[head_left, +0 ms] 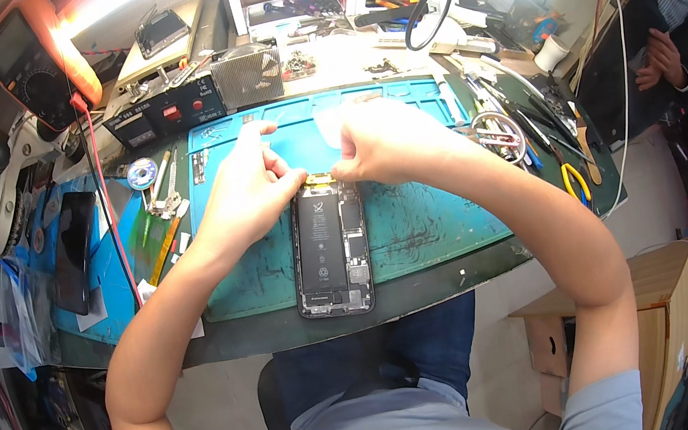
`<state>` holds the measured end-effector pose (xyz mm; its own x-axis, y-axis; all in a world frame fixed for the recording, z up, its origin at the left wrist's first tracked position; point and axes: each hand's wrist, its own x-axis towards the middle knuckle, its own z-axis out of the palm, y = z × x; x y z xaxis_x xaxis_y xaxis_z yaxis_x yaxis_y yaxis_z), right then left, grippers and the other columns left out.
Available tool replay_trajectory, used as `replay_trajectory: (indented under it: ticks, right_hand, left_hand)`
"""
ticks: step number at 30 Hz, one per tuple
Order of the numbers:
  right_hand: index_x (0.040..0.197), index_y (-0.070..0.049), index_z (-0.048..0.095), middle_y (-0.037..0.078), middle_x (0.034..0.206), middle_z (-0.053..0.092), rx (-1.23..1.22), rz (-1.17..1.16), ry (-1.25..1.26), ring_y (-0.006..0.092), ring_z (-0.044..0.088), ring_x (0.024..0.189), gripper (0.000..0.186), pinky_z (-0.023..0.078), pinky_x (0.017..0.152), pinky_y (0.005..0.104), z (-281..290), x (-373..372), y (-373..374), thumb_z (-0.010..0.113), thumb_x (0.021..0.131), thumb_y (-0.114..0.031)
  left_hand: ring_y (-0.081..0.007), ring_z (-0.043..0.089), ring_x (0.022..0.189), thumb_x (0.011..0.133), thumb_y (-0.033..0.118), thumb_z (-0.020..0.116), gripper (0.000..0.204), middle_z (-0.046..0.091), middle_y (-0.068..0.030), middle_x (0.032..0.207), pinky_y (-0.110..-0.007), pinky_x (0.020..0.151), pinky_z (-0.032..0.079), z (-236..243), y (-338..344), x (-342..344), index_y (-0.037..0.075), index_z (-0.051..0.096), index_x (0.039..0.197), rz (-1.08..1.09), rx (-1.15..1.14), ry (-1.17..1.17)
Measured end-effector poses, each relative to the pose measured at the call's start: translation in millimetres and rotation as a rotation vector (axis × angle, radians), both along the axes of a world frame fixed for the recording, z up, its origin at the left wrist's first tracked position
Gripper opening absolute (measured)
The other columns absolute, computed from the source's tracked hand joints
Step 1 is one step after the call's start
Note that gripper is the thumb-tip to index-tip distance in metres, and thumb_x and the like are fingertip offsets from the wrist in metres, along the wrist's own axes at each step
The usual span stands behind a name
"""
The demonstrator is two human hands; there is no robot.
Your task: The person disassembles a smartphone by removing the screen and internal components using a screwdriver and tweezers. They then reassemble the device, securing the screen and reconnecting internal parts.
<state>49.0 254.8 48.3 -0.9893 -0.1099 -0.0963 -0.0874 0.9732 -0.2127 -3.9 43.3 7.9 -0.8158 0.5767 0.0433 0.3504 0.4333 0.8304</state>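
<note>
Opened phone: it lies flat on the blue mat point(419, 244) near the table's point(494, 268) front edge, inner side up and long side pointing away, so its far end sits within both hands' reach. The mat likely cushions it and limits sliding.
Battery: the dark battery point(318, 241) faces up inside the phone point(360, 275), uncovered by the hands.
Yellow strip: the strip point(319, 179) lies across the phone's far end, between the two thumbs.
Left hand: the hand point(249, 189) has its thumb at the strip's left end, other fingers partly curled; whether the grip is closed on it, I cannot tell.
Right hand: the hand point(373, 144) points its thumb down at the right end, fingers bent; its hold is hidden too.
Pliers: the yellow-handled pliers point(573, 182) lie to the right, apparently parked clear of the forearms.
</note>
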Motion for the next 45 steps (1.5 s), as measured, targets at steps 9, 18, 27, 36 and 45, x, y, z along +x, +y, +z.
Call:
replay_trajectory:
  ticks: [9, 18, 27, 36, 45]
  right_hand:
    - [0.083, -0.005, 0.074, 0.015, 0.083, 0.074, -0.098, -0.052, -0.113, 0.0303, 0.072, 0.084, 0.041, 0.055, 0.078, 0.0419, 0, 3, 12, 0.079, 0.085, -0.045]
    - [0.086, -0.004, 0.075, 0.014, 0.083, 0.075, -0.121, -0.052, -0.114, 0.029, 0.073, 0.082, 0.039, 0.056, 0.077, 0.041, -3, 1, 14, 0.079, 0.083, -0.043]
    - [0.086, -0.004, 0.073, 0.013, 0.078, 0.073, -0.139, -0.088, -0.188, 0.028, 0.072, 0.08, 0.034, 0.056, 0.076, 0.0391, 8, 1, 12, 0.08, 0.082, -0.038]
    - [0.115, -0.012, 0.075, 0.009, 0.11, 0.069, -0.074, 0.226, 0.428, 0.0282, 0.072, 0.094, 0.032, 0.058, 0.08, 0.0408, -23, 55, 13, 0.068, 0.086, -0.003]
    - [0.127, -0.009, 0.073, 0.003, 0.102, 0.062, 0.216, 0.349, 0.557, 0.0193, 0.063, 0.09, 0.044, 0.057, 0.073, 0.032, -35, 76, 7, 0.066, 0.083, -0.007]
  left_hand:
    - [-0.0044, 0.058, 0.077, 0.091, 0.003, 0.077, 0.061, 0.062, -0.0005, 0.088, -0.022, 0.069, 0.05, -1, 1, -5, -0.004, 0.047, 0.143, -0.034, 0.009, -0.073]
    - [-0.0121, 0.064, 0.078, 0.088, 0.009, 0.077, 0.066, 0.067, -0.0053, 0.086, -0.03, 0.073, 0.054, -1, 2, -8, -0.004, 0.047, 0.145, -0.032, -0.023, -0.063]
    - [-0.0062, 0.059, 0.077, 0.092, 0.004, 0.073, 0.063, 0.062, -0.0022, 0.09, -0.023, 0.068, 0.05, -1, 1, -10, -0.005, 0.043, 0.147, -0.076, -0.012, -0.092]
    - [-0.0072, 0.062, 0.075, 0.093, 0.005, 0.074, 0.063, 0.063, -0.0029, 0.089, -0.025, 0.06, 0.053, 0, -2, -9, -0.002, 0.043, 0.147, -0.082, 0.024, -0.109]
    - [-0.008, 0.063, 0.077, 0.093, 0.005, 0.074, 0.061, 0.064, -0.0037, 0.089, -0.025, 0.062, 0.053, -2, -1, -6, -0.002, 0.045, 0.146, -0.07, 0.002, -0.048]
